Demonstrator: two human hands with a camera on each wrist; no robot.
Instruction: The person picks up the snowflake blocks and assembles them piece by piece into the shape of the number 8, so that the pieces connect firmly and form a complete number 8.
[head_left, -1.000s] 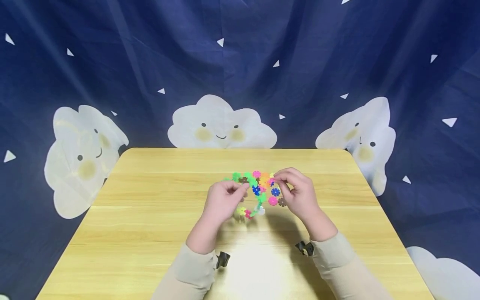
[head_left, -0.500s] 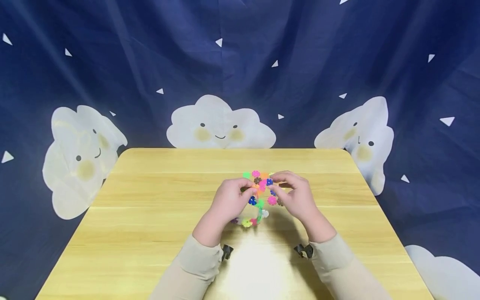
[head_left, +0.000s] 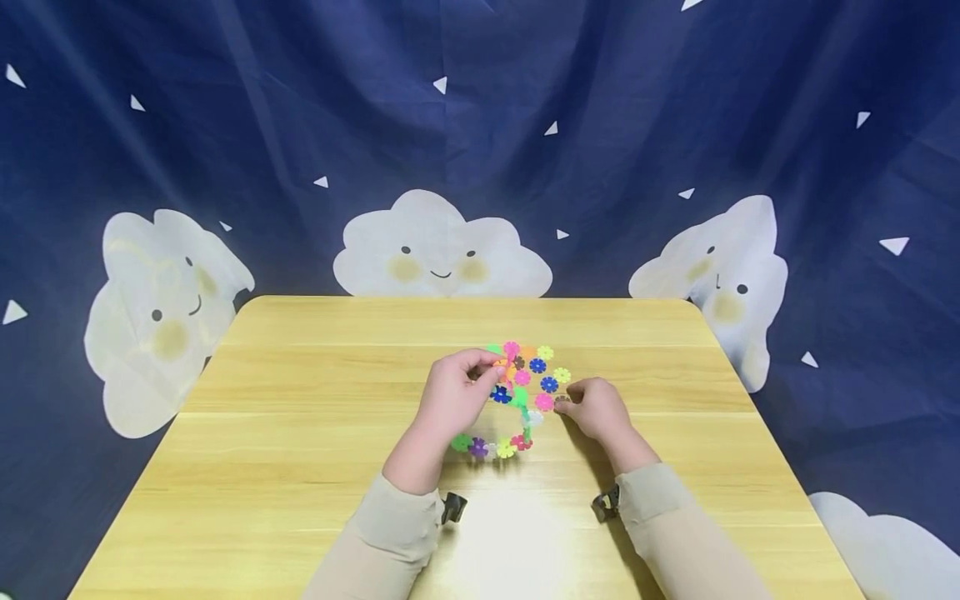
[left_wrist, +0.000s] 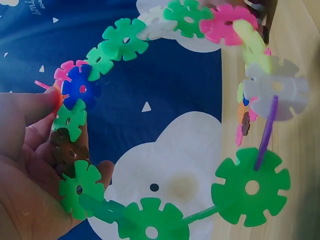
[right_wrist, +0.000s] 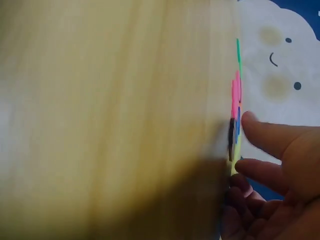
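Note:
My left hand [head_left: 459, 390] pinches a loop of slotted plastic snowflake discs [head_left: 506, 447] between thumb and fingertips. In the left wrist view the loop [left_wrist: 126, 39] hangs as a ring of green, white, pink, yellow, purple, brown and blue discs. An orange disc [left_wrist: 59, 100] and a blue disc [left_wrist: 80, 89] sit right at the thumb tip, with a pink disc [left_wrist: 70, 70] behind them. My right hand [head_left: 600, 410] is low over the table beside a brown disc [head_left: 562, 401], partly covered by its fingertips. Thumb and forefinger stand apart in the right wrist view.
Several loose discs lie flat on the wooden table [head_left: 300, 467] beyond the loop, among them a pink disc [head_left: 544, 402], a blue disc [head_left: 549, 384] and a yellow disc [head_left: 562, 375]. A dark blue curtain [head_left: 480, 125] with clouds hangs behind the table.
My right hand has left the spot by the left fingers and come down toward the brown disc. A pink disc now stands at the left fingertips. The left hand has shifted slightly right, holding the loop.

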